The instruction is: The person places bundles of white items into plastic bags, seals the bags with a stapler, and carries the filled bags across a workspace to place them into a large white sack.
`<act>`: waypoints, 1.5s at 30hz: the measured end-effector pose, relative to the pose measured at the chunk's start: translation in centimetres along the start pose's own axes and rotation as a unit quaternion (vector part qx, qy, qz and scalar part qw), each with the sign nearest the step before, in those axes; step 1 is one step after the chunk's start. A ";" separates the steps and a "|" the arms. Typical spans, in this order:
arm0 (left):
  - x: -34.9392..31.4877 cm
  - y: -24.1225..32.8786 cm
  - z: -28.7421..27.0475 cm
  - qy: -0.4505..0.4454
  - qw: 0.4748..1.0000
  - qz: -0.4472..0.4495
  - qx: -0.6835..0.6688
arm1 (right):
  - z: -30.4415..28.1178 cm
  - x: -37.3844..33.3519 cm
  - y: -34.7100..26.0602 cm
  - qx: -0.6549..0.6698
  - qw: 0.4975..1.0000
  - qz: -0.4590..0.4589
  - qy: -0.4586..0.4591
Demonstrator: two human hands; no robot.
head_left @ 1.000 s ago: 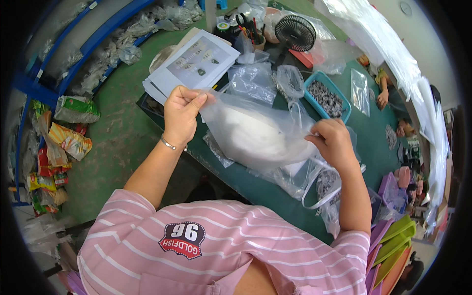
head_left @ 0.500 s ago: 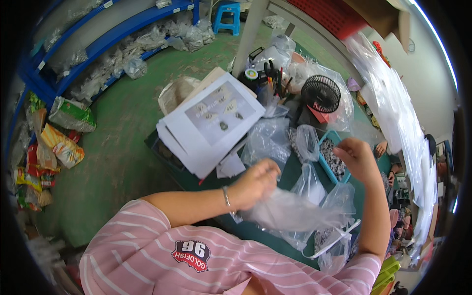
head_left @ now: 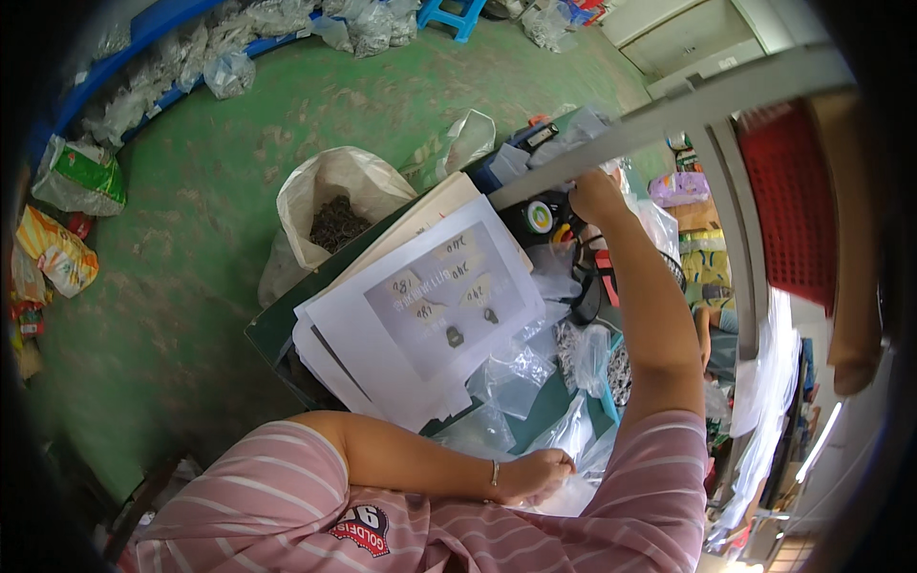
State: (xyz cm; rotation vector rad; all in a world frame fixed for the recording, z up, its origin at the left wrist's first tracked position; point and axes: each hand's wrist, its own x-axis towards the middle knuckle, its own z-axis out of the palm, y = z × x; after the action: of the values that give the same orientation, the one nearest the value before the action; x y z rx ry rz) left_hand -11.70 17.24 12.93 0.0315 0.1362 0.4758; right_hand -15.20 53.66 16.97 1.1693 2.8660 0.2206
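Note:
My left hand (head_left: 537,476) is closed, its fingers pinching a clear plastic bag (head_left: 569,498) low against my shirt. My right arm stretches across the table to its far side, where my right hand (head_left: 598,198) is beside the grey metal bar (head_left: 659,134). A round green-and-white roll (head_left: 540,218) and a cluster of dark-handled tools are nearest to that hand. Its fingertips are largely hidden, so I cannot see what they touch. Under my right forearm, a blue tray (head_left: 611,393) of small grey metal pieces shows in part, with bagged pieces (head_left: 571,351) next to it.
Printed sheets (head_left: 382,329) lie stacked at the table's left edge. Behind them, an open white sack (head_left: 310,205) holds dark small parts. A red crate (head_left: 791,205) sits in the rack at the right. A blue stool (head_left: 454,17) and blue shelves (head_left: 115,57) stand beyond.
My right hand has gone from above the blue tray to the tools at the far side. My left hand has drawn nearer my body with the plastic bag. The view has shifted.

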 end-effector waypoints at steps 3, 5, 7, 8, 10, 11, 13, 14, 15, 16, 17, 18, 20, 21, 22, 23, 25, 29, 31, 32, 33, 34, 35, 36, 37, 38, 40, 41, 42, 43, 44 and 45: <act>0.7 0.1 -0.9 -0.016 0.999 0.021 0.039 | 0.9 3.8 -0.8 -0.085 0.990 0.002 -0.113; 2.5 -1.2 -2.0 -0.052 0.993 0.062 0.089 | 1.9 5.1 -0.6 -0.128 0.976 0.001 -0.175; 1.8 0.0 -2.0 -0.086 0.976 0.072 0.184 | 3.2 6.0 -0.3 -0.157 0.963 -0.005 -0.220; 1.3 0.6 -1.6 -0.091 0.969 0.072 0.220 | 3.9 6.3 -0.1 -0.169 0.957 -0.008 -0.235; 0.7 1.4 -1.2 -0.101 0.948 0.071 0.293 | 5.3 6.6 0.3 -0.187 0.949 -0.016 -0.255; 0.5 1.9 -1.2 -0.115 0.934 0.071 0.332 | 6.1 6.7 0.4 -0.196 0.945 -0.022 -0.260; 1.3 1.3 -1.9 -0.125 0.914 0.104 0.370 | 7.9 6.5 1.0 -0.214 0.940 -0.035 -0.263; 1.6 1.1 -2.1 -0.132 0.904 0.120 0.389 | 8.7 6.3 1.4 -0.219 0.939 -0.041 -0.263; 1.9 0.9 -2.3 -0.129 0.895 0.101 0.416 | 9.5 6.1 1.9 -0.222 0.938 -0.043 -0.262; 1.0 2.0 -1.7 -0.124 0.883 0.086 0.445 | 9.9 6.0 2.2 -0.226 0.938 -0.048 -0.260; 0.9 2.4 -1.6 -0.120 0.878 0.077 0.457 | 10.1 5.9 2.3 -0.225 0.938 -0.047 -0.260; 0.6 2.8 -1.4 -0.118 0.873 0.067 0.469 | 10.2 5.8 2.4 -0.223 0.938 -0.041 -0.261; 0.9 2.7 -1.5 -0.119 0.879 0.066 0.458 | 8.7 6.0 1.2 -0.212 0.941 -0.023 -0.263; 1.1 2.7 -1.6 -0.120 0.883 0.067 0.449 | 7.7 6.2 0.2 -0.205 0.943 -0.012 -0.264; 1.4 2.4 -1.8 -0.126 0.889 0.069 0.434 | 6.4 6.6 -1.0 -0.203 0.944 0.003 -0.259; 1.6 2.1 -2.0 -0.134 0.896 0.065 0.418 | 6.2 6.6 -0.8 -0.191 0.948 0.019 -0.254; 2.7 0.5 -2.5 -0.159 0.926 0.062 0.336 | 6.2 7.3 0.5 -0.158 0.957 0.048 -0.239; 1.9 1.6 -1.9 -0.160 0.931 0.033 0.328 | 3.4 7.3 1.8 -0.123 0.984 0.059 -0.115; 1.9 0.9 -1.9 -0.157 0.935 0.032 0.316 | 1.1 6.2 2.1 -0.138 0.989 0.024 -0.040; 2.0 0.5 -1.8 -0.154 0.943 0.015 0.295 | 0.4 5.3 2.7 -0.146 0.989 -0.004 0.006; 2.0 0.1 -1.8 -0.150 0.950 -0.006 0.275 | -0.3 4.1 3.1 -0.191 0.981 -0.028 0.013; 1.8 0.0 -1.5 -0.155 0.955 -0.008 0.253 | -0.9 2.9 3.3 -0.234 0.971 -0.051 0.020; 1.5 -0.1 -1.1 -0.161 0.960 -0.012 0.228 | -1.7 1.2 3.2 -0.277 0.958 -0.071 0.019; 1.5 -0.3 -1.2 -0.147 0.953 0.002 0.264 | -2.6 -0.8 2.8 -0.272 0.956 -0.095 0.060; 1.7 -0.5 -1.3 -0.130 0.946 0.020 0.297 | -3.9 -2.8 1.2 -0.267 0.951 -0.121 0.098; 0.8 1.2 -0.5 -0.121 0.943 -0.016 0.308 | -5.2 -5.0 -0.2 -0.262 0.944 -0.146 0.136; 0.3 1.4 -0.1 -0.098 0.935 0.001 0.340 | -8.2 -10.3 -2.7 -0.224 0.960 -0.126 0.108; 0.0 1.7 0.1 -0.085 0.945 -0.063 0.309 | -9.1 -13.4 -3.6 -0.184 0.976 -0.076 0.088; -0.9 3.5 1.9 -0.053 0.942 -0.085 0.321 | -9.8 -16.0 -3.8 -0.130 0.991 0.017 -0.022; -0.5 2.6 1.2 -0.076 0.942 -0.047 0.323 | -9.9 -17.8 -4.2 -0.102 0.975 0.135 -0.141; -0.3 1.8 0.9 -0.100 0.940 -0.015 0.325 | -9.2 -20.1 -4.4 -0.065 0.930 0.255 -0.256; -0.4 1.2 0.8 -0.093 0.933 -0.008 0.346 | -7.5 -22.4 -3.7 -0.041 0.910 0.272 -0.310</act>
State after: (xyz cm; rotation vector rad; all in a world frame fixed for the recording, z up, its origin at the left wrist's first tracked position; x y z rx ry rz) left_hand -12.46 18.11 13.89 0.7671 0.1123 0.3874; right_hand -2.38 34.56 23.47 1.6332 1.9363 -0.0237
